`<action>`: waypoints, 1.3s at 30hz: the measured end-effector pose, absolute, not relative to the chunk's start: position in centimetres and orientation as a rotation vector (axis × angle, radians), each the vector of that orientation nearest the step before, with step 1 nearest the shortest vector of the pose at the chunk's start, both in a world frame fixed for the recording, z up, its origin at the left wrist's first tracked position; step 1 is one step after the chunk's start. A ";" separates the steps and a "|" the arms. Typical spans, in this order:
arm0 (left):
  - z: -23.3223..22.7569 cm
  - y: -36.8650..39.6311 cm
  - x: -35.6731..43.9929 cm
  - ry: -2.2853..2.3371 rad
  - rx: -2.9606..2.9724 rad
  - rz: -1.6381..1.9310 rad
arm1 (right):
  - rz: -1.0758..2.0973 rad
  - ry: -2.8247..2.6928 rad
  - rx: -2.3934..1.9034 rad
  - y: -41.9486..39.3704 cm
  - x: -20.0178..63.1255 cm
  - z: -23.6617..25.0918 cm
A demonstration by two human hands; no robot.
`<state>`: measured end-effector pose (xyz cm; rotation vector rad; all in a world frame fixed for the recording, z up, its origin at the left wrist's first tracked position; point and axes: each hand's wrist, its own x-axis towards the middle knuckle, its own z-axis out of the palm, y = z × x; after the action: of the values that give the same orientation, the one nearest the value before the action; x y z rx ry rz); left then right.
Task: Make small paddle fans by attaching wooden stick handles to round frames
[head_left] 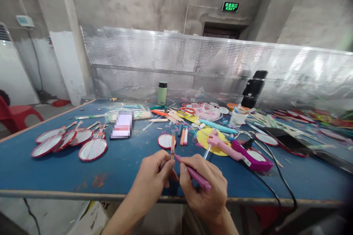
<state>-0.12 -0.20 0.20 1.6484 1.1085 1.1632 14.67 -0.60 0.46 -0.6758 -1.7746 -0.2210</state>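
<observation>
My left hand (154, 176) pinches a thin wooden stick (173, 143) that points up and away, orange along part of its length. My right hand (205, 187) grips a purple marker pen (193, 173) like a pencil, its tip touching the lower part of the stick. Both hands hover over the near edge of the blue table (124, 161). Just beyond them lies a small round red-rimmed white disc (165, 141) and two loose markers (184, 137).
Several red-rimmed white discs with sticks (70, 141) lie at the left. A pink glue gun (223, 146) on a yellow disc, a purple device (252, 156) with a black cable, a white cup (237, 118), a green bottle (162, 93) and a perforated metal screen (209, 67) stand beyond.
</observation>
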 end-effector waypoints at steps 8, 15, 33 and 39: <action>0.4 0.0 0.0 1.138 1.651 1.145 | -0.222 -1.760 -0.630 -0.7 14.7 0.5; 0.3 -0.2 0.0 1.125 1.659 1.155 | -0.210 -1.795 -0.629 -0.6 14.7 0.7; 0.3 -0.3 -0.1 1.128 1.658 1.162 | -0.184 -1.777 -0.642 -0.6 14.6 0.7; 0.0 -0.2 -0.1 1.112 1.657 1.163 | -0.184 -1.786 -0.632 -0.7 14.7 0.7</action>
<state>-0.11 -0.15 0.04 1.6575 1.1122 1.1626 14.74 -0.69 0.71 -0.6325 -1.7856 -0.1840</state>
